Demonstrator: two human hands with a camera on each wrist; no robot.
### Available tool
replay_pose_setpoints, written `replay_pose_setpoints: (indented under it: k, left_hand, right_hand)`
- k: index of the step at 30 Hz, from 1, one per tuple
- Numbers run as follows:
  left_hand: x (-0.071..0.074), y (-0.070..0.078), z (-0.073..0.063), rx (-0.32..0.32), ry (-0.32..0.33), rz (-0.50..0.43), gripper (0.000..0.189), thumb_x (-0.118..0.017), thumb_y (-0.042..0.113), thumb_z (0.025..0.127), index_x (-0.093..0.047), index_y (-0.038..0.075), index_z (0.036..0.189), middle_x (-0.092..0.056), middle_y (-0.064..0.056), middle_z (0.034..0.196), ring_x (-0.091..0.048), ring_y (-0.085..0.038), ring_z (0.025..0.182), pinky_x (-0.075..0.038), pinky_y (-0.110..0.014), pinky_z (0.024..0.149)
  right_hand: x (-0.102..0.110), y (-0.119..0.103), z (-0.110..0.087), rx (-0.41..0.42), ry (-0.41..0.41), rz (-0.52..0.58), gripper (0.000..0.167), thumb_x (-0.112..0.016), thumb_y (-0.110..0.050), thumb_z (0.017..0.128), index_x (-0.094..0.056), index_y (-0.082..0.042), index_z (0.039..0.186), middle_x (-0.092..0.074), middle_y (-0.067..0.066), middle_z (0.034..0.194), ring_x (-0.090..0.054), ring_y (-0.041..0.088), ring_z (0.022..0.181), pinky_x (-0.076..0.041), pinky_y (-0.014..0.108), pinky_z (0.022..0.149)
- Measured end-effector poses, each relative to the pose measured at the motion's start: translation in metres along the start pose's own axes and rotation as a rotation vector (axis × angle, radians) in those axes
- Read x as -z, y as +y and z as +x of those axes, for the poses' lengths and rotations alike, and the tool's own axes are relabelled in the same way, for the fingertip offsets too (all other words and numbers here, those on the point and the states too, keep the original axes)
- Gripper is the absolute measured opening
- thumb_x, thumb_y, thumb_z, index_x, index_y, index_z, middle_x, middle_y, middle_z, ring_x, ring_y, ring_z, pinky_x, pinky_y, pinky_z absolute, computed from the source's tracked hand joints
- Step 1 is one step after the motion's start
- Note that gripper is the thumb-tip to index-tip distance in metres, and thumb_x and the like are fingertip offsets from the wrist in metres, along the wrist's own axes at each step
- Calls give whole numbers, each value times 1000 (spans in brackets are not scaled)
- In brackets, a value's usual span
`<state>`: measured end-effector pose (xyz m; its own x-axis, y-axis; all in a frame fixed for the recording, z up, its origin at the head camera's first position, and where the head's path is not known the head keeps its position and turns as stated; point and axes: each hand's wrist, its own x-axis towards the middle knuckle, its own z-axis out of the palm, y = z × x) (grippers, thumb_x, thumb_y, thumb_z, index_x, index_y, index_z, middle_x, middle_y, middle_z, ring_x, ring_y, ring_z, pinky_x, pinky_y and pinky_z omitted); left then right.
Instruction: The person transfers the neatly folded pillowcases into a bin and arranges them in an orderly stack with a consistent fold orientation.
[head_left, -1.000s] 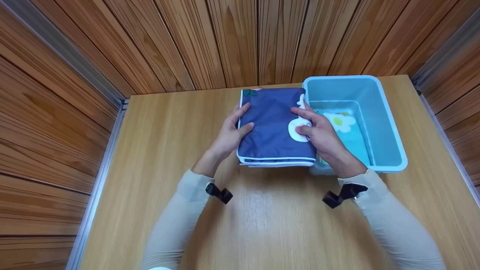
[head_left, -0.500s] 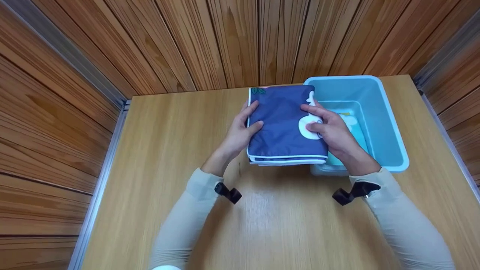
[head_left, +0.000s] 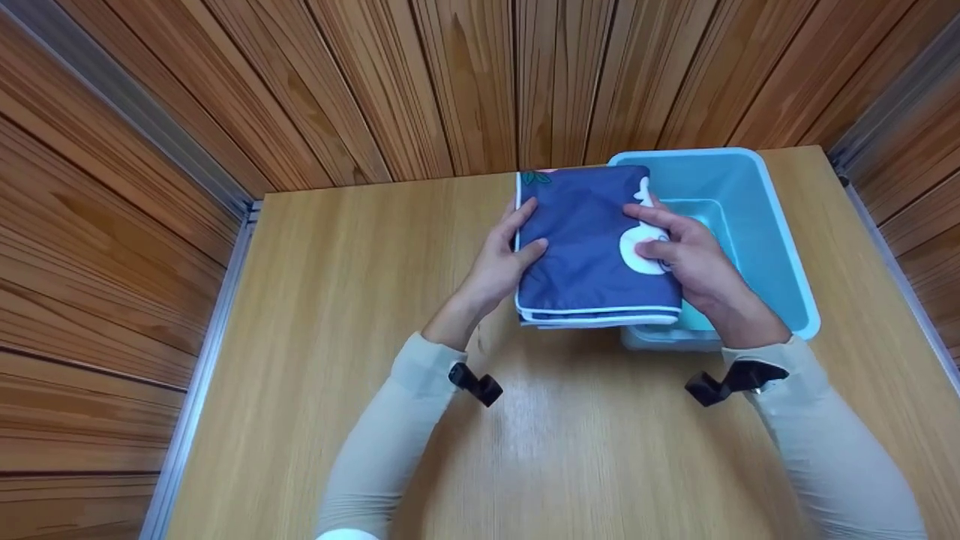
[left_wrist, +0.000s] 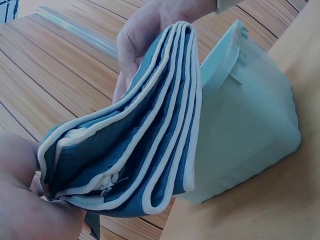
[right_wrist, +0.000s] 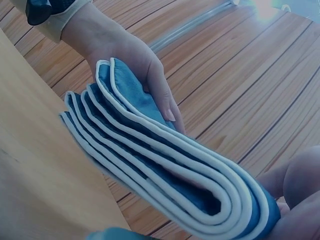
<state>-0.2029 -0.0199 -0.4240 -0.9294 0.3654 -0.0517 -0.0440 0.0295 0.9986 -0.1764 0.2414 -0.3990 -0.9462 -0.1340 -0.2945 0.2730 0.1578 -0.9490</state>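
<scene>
A folded dark-blue cloth [head_left: 581,240] with white piping and a white cartoon print is held level between both hands. My left hand [head_left: 501,259] grips its left side, thumb and a finger on top. On the right side my right hand [head_left: 697,262] pinches it the same way, thumb on the white print. Several folded layers of the cloth [left_wrist: 150,135] show in the left wrist view, sagging apart near the left hand. The cloth's right part overlaps the light-blue plastic bin [head_left: 784,232] in the head view, hiding most of what lies inside.
The bin stands at the back right of the wooden table [head_left: 337,300]. A turquoise patch [head_left: 694,319] shows inside it beside the cloth. Wood-panelled walls [head_left: 450,82] enclose the back and both sides, with a metal rail [head_left: 214,330] along the left edge.
Both hands have carried the folded cloth to the right, farther over the bin. The turquoise item with a white flower inside the bin has become mostly covered from view.
</scene>
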Motion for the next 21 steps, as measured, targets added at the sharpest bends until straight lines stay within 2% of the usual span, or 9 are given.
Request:
replay_pose_setpoints:
  k: [5, 12, 21]
  left_hand:
    - [-7, 3, 3, 6, 5, 0, 64, -55, 5, 103, -30, 15, 161, -4, 1, 172, -8, -24, 157, -25, -38, 122]
    - [-14, 5, 8, -39, -20, -44, 64, -53, 0, 103, -28, 8, 161, -3, -1, 172, -7, -22, 157, -23, -33, 122]
    - [-24, 8, 12, -22, -19, -40, 64, -53, 1, 103, -28, 10, 161, -5, 0, 172, -11, -23, 156, -29, -35, 121]
  right_hand:
    - [9, -1, -3, 6, -6, -9, 56, -53, -9, 104, -39, -16, 158, -2, -5, 172, 1, 27, 157, -26, 32, 117]
    - [18, -2, -5, 36, -13, 68, 54, -53, -2, 102, -44, -11, 155, -2, 0, 172, 7, 24, 157, -25, 26, 112]
    - [29, -2, -8, 2, -3, 74, 54, -56, -8, 103, -45, -18, 155, -1, -4, 172, 7, 25, 157, -31, 21, 104]
